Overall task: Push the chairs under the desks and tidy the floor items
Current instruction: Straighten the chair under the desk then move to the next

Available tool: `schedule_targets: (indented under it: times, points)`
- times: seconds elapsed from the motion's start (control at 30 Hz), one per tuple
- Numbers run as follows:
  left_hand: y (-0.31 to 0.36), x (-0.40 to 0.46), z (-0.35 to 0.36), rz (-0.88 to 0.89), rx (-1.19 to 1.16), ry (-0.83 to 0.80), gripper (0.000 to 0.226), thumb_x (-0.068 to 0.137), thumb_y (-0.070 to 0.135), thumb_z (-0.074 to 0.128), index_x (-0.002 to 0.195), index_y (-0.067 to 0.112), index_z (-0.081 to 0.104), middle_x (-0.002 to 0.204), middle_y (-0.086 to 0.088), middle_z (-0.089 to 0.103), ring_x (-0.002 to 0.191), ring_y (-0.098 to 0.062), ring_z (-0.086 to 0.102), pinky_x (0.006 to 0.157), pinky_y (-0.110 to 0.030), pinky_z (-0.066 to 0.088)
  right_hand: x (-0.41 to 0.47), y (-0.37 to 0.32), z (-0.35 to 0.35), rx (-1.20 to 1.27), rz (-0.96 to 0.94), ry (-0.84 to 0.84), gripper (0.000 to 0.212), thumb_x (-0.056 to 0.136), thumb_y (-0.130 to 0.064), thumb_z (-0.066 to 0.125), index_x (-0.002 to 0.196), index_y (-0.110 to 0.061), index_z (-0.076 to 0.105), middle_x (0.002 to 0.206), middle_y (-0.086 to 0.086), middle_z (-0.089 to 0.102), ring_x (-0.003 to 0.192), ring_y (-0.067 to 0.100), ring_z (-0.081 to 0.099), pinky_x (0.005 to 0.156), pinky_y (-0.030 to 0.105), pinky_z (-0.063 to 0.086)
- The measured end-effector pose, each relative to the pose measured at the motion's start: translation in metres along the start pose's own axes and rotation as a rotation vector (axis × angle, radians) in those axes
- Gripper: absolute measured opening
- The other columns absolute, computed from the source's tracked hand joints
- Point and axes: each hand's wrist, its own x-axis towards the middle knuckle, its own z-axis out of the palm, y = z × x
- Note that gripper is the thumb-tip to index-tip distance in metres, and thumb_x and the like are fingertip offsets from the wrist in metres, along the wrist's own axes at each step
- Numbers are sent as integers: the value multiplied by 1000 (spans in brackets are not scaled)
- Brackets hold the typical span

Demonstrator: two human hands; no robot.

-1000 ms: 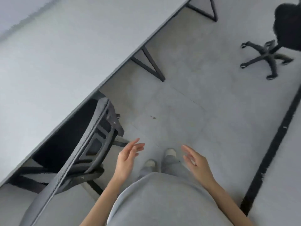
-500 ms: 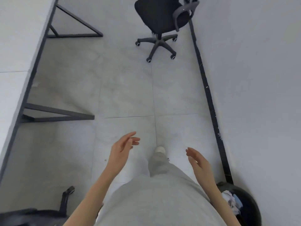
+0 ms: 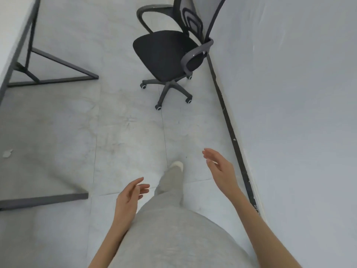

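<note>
Both hands (image 3: 131,198) (image 3: 220,169) hang loose, holding nothing; the chair's (image 3: 166,55) backrest top is cropped.

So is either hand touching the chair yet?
No: the left hand and right hand hang open over the floor, well short of the chair by the wall.

The chair (image 3: 166,53) loses the top of its backrest to the upper edge, and its seat hides part of the wheeled base. The desk (image 3: 11,20) is cut by the left edge, only a strip of top and its frame showing. A pale scrap (image 3: 7,153) on the floor is too small to identify.
</note>
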Motion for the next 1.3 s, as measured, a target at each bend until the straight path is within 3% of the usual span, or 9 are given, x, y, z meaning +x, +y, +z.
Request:
schedule_targets:
  times: [0.2,0.33,0.5,0.73,0.83,0.93,1.1,1.17,1.3]
  points:
    - [129,180,63,122,58,-166,32,96,6,38,100,29,60,85,12,73,80,-5,67,77,-26,49,97,-5,-32,51,170,128,40,91,-4,49,101,-42,55,106,-19,66,100,-2,60,83,10,47]
    - [224,283,114,233,156,-281,27,96,7,38,106,22,59,93,5,70,83,-8,67,80,-29,50,156,-18,-64,92,256,207,39,90,-1,49,101,-37,58,102,-30,64,95,-4,61,78,4,43]
    - [302,382,182,310,198,-348,28,96,9,38,106,27,57,94,3,69,86,-10,66,81,-24,50,258,-28,-108,118,263,265,31,90,2,48,107,-22,60,99,-16,68,91,-8,60,74,0,41]
    - [318,470,256,137,105,-149,30,96,9,39,101,32,58,94,2,69,85,-14,67,79,-26,50,474,-58,-184,-14,161,49,30,91,-7,49,105,-32,59,103,-12,66,95,-9,58,78,2,43]
    - [324,487,279,11,-6,-15,28,96,9,40,99,28,60,93,-1,70,82,-15,67,78,-30,50,569,-95,-215,-85,63,-35,29,92,-7,49,115,-21,59,107,-6,65,91,-14,58,78,0,41]
    - [336,505,295,-61,-52,70,27,96,8,40,100,23,62,92,-3,71,85,-21,67,78,-30,50,650,-132,-229,-109,-5,-71,29,92,-7,48,118,-14,58,109,-4,65,96,-2,60,80,0,41]
    - [378,567,308,-39,-12,96,26,96,9,40,100,24,62,93,2,71,86,-14,67,78,-25,50,769,-185,-236,-133,-120,-56,29,92,-6,48,117,-14,59,107,-8,63,99,5,59,88,9,44]
    - [401,605,310,24,55,60,27,96,9,40,100,26,61,94,6,70,86,-10,67,81,-24,50,813,-205,-242,-142,-185,9,29,92,-6,47,116,-13,60,109,-9,62,99,4,58,85,6,42]
    - [452,685,321,118,168,-2,25,96,13,40,105,27,58,93,15,66,88,-4,65,83,-22,49,899,-240,-257,-196,-170,103,34,90,-4,45,121,-8,57,116,1,61,105,10,54,86,10,37]
